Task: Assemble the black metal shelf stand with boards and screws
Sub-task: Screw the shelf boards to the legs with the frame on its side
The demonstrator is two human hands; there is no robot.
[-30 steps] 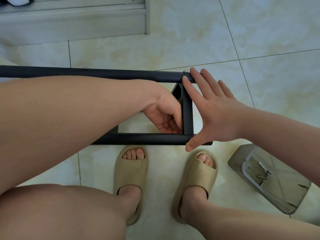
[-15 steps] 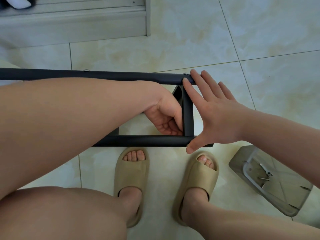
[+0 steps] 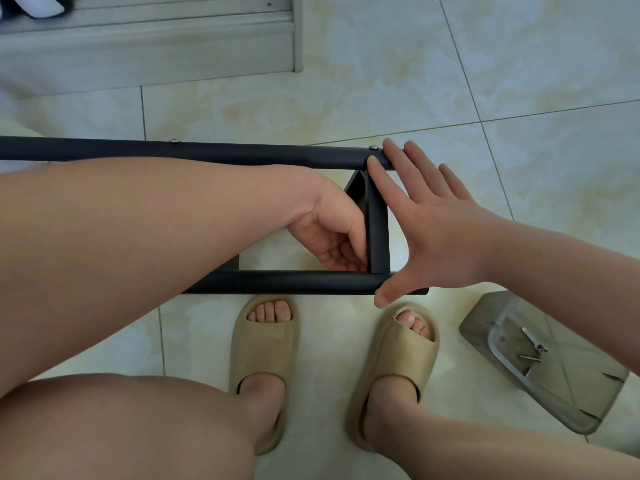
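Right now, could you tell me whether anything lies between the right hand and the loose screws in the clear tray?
Nothing visible does. The right hand rests flat on the end of the black frame; the screws lie uncovered in the open tray on the floor, with only bare tile between.

We brace black frame (image 3: 242, 155): our left hand (image 3: 329, 233) curled against cross bar (image 3: 379, 237), our right hand (image 3: 433, 230) flat across frame's end.

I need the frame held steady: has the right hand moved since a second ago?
No. The right hand sits as before on the black frame: fingertips by the far rail's end screw, thumb at the near rail's end.
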